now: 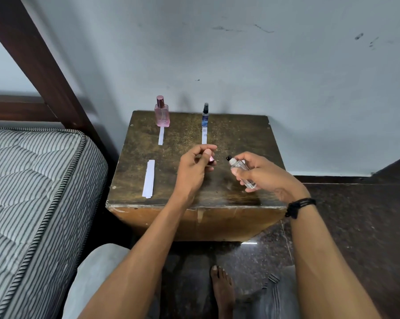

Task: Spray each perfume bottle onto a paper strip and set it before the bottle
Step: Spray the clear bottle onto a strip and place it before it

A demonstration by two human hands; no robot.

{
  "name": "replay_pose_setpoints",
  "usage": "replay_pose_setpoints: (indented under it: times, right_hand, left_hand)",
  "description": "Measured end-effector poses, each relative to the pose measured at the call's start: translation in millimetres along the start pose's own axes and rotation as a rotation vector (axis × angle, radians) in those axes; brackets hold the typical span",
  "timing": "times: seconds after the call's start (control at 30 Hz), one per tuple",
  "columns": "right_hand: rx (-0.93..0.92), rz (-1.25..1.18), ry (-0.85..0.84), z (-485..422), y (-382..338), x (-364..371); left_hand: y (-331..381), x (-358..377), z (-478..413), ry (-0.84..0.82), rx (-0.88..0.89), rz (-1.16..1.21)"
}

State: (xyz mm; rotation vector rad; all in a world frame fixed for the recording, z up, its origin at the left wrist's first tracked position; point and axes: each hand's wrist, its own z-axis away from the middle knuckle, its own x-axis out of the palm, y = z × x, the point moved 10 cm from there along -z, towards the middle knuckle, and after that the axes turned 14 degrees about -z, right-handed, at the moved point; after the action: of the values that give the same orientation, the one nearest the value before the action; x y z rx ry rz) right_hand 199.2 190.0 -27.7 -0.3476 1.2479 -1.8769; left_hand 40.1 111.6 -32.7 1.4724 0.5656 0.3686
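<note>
A pink perfume bottle (162, 112) stands at the back left of the wooden table (247, 137), with a white paper strip (161, 135) lying in front of it. A slim blue bottle (205, 116) stands to its right with another strip (204, 135) before it. My right hand (261, 173) holds a clear perfume bottle (241, 170), tilted, its uncapped nozzle pointing left. My left hand (197, 168) is closed on a small pinkish cap (211, 159) just left of that nozzle. A small stack of spare paper strips (148, 178) lies on the table's left side.
A striped mattress (28, 192) on a dark wooden bed frame (44, 63) lies to the left of the table. A pale wall rises right behind the bottles. My knees and a bare foot (223, 293) rest on the dark floor below the table's front edge.
</note>
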Motion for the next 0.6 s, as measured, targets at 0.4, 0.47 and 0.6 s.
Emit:
replay_pose_setpoints:
  times: [0.4, 0.47, 0.6]
  right_hand:
    - [-0.165, -0.094, 0.273, 1, -13, -34]
    - [-0.169, -0.094, 0.327, 2, -11, -43]
    - [-0.125, -0.050, 0.353, 1, 2, -52]
  left_hand:
    - [16, 16, 5, -0.001, 0.108, -0.446]
    - [19, 33, 1, -0.096, 0.174, -0.627]
    - [5, 61, -8, -0.236, 0.219, -0.878]
